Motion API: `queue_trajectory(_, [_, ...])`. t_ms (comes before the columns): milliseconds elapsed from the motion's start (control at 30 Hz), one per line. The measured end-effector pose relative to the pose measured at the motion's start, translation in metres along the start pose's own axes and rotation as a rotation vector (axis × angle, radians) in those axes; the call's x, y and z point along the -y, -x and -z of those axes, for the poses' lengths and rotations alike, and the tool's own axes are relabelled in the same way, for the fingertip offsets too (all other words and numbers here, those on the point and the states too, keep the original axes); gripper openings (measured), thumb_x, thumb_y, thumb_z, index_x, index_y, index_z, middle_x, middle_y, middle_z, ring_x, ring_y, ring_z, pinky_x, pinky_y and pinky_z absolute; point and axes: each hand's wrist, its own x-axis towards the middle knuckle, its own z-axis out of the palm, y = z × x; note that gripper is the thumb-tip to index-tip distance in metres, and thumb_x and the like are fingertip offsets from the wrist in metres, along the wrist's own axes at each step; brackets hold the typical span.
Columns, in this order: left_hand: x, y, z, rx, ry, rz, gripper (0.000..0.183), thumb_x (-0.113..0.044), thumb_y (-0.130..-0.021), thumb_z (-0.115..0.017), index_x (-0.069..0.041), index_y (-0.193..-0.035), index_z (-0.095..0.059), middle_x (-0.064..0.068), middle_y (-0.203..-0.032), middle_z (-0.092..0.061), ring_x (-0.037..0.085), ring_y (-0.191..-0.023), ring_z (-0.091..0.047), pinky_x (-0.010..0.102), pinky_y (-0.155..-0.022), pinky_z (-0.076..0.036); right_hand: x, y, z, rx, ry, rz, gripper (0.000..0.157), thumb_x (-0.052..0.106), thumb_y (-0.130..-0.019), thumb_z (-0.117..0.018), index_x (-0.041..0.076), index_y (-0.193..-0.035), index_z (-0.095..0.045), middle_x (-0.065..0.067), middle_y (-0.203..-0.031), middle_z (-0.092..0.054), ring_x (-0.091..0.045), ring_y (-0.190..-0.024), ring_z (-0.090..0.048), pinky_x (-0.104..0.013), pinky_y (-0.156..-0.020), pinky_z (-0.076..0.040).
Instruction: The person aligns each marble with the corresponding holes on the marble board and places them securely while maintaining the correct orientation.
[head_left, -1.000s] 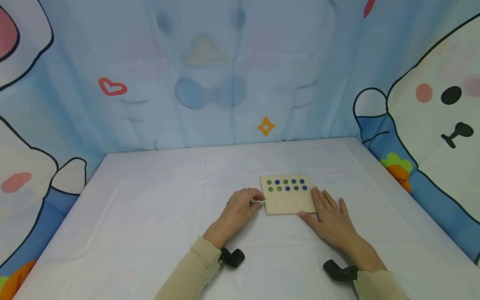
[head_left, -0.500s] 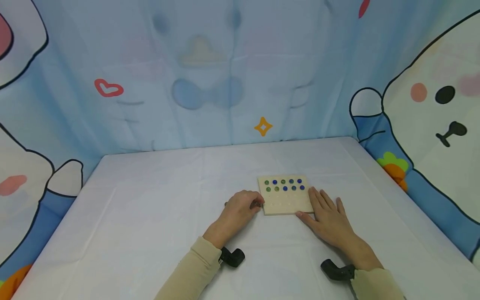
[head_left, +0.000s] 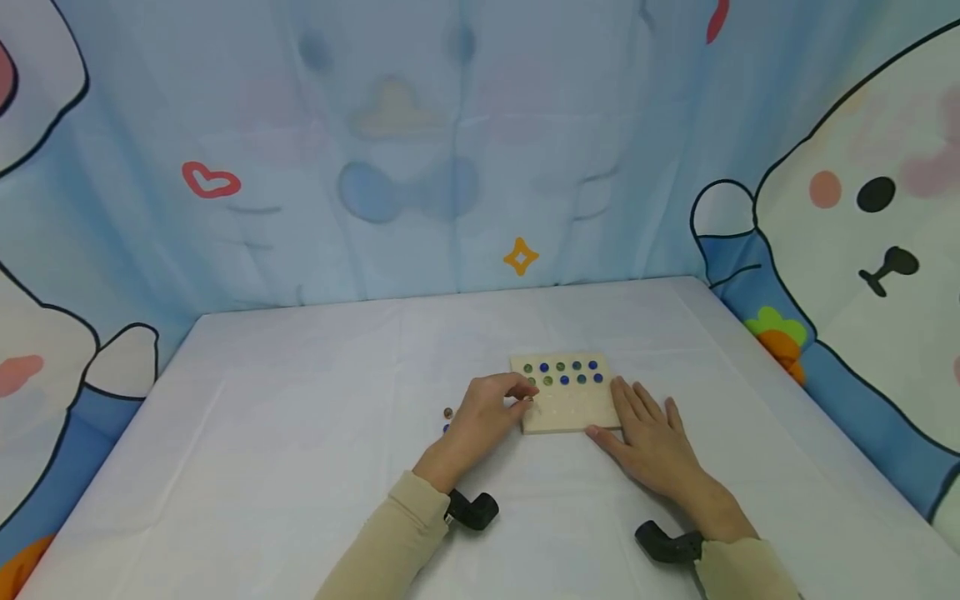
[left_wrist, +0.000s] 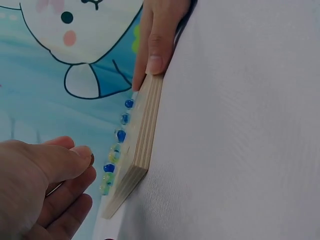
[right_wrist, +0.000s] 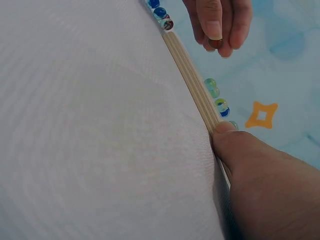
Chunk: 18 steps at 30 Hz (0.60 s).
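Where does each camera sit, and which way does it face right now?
Head: on the head, facing forward and down at the board, table and curtain; left hand, right hand and sleeves show.
Left wrist: on that wrist, facing the board; the left hand shows at left, part of the right hand at top.
Right wrist: on that wrist, facing along the board's edge; the right hand shows lower right, left fingers pinching a marble at top.
Shared by both wrist views: board, both hands.

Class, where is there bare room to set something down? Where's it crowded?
Free: white cloth table left of the loose round glassy marbles, and between the pale wooden board and blue curtain. Crowded: the board's marble rows and its sides, at left hand and right hand.
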Motion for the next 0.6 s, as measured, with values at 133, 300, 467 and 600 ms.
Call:
queue_trajectory(133, [-0.002,-0.003,-0.003,-0.009,0.041,-0.008,0.015,-0.010,-0.093,-0.069,-0.012,-0.107,-0.072,0.000,-0.105,-0.075,0.010,-0.100,-0.069,0.024,-0.088,-0.055,0.000,0.000,0.000,0.004,-0.002,-0.001,0.096,0.065,-0.097,-0.043,-0.005,-0.155,-0.014,-0.029,-0.160,-0.019,-0.049,-0.148,-0.015,-0.071,-0.115,0.000])
queue_trajectory(300, [-0.005,-0.007,-0.007,-0.011,0.141,0.001,0.015,-0.010,-0.093,-0.069,-0.009,-0.107,-0.072,0.000,-0.104,-0.075,0.008,-0.095,-0.070,0.016,-0.082,-0.055,0.001,0.001,0.002,0.000,0.001,-0.001,0.095,0.064,-0.097,-0.044,-0.005,-0.155,-0.015,-0.028,-0.160,-0.019,-0.049,-0.148,-0.016,-0.071,-0.115,-0.001])
queue_trajectory(467, [-0.010,-0.011,-0.014,0.001,0.231,0.041,0.015,-0.012,-0.093,-0.069,-0.008,-0.107,-0.072,0.001,-0.103,-0.074,0.005,-0.092,-0.068,0.014,-0.081,-0.054,0.002,0.002,0.002,-0.002,0.000,-0.003,0.095,0.064,-0.097,-0.044,-0.005,-0.155,-0.015,-0.029,-0.160,-0.020,-0.049,-0.148,-0.016,-0.071,-0.115,-0.001])
queue_trajectory(600, [-0.015,-0.016,-0.019,-0.002,0.231,0.043,0.013,-0.012,-0.092,-0.070,-0.009,-0.105,-0.072,0.001,-0.101,-0.075,0.005,-0.091,-0.069,0.014,-0.081,-0.053,0.002,0.002,0.002,-0.004,0.004,-0.001,0.095,0.064,-0.097,-0.044,-0.005,-0.155,-0.016,-0.029,-0.160,-0.020,-0.049,-0.148,-0.016,-0.072,-0.115,-0.002])
